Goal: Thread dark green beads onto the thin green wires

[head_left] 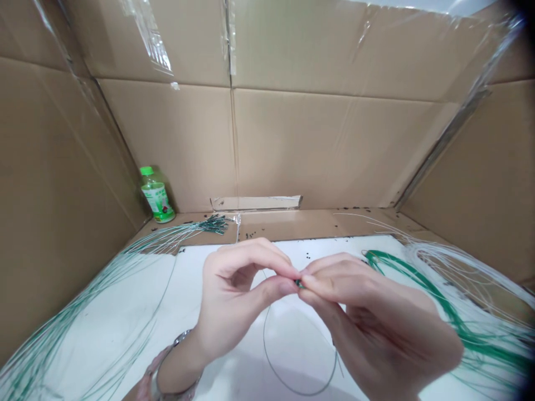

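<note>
In the middle of the head view, my left hand [238, 298] and my right hand [376, 312] meet fingertip to fingertip. Both pinch a tiny dark green piece [298, 283] that shows only as a sliver between thumbs and forefingers. A thin green wire [307, 395] hangs in a wide loop beneath the hands, and its upper part disappears behind the fingers. How the wire joins the pinched piece is hidden. My left wrist wears a watch or bracelet.
A white board [137, 301] lies within cardboard walls [334, 145]. Green and white wires [104, 266] with dark bunched ends [215, 224] lie left, near a green-capped bottle [156, 197]. Rightward are a green wire bundle [434, 287] and white strands [463, 264]. Small black bits [308, 255] are scattered behind.
</note>
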Demonstrator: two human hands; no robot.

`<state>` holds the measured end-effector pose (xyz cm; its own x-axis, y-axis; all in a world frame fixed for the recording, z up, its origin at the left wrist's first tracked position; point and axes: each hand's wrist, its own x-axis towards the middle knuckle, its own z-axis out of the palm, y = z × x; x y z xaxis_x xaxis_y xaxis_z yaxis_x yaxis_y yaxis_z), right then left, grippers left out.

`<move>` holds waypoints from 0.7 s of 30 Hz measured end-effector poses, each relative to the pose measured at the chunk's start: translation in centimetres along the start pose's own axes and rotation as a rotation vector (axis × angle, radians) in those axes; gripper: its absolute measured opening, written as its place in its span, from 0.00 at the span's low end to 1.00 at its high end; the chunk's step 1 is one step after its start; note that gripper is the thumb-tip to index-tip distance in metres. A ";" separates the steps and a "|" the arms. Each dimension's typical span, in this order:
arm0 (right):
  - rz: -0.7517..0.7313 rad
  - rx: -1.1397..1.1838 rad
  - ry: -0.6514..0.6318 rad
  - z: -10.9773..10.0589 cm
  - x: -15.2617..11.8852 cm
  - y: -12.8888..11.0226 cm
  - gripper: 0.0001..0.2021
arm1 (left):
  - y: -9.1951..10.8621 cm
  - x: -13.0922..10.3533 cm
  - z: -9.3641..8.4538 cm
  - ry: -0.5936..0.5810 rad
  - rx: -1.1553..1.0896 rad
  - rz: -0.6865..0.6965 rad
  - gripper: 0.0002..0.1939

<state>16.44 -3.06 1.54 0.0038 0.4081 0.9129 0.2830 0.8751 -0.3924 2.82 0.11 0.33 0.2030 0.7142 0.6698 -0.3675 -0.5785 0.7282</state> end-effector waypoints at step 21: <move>-0.070 -0.276 -0.007 0.1 -0.2 0.2 0.11 | -0.1 0.0 0.1 0.059 0.122 0.088 0.05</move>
<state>16.42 -2.90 1.30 -0.0313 0.3523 0.9353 0.5329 0.7976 -0.2826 2.98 0.16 0.28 0.1194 0.6786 0.7248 -0.2675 -0.6810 0.6817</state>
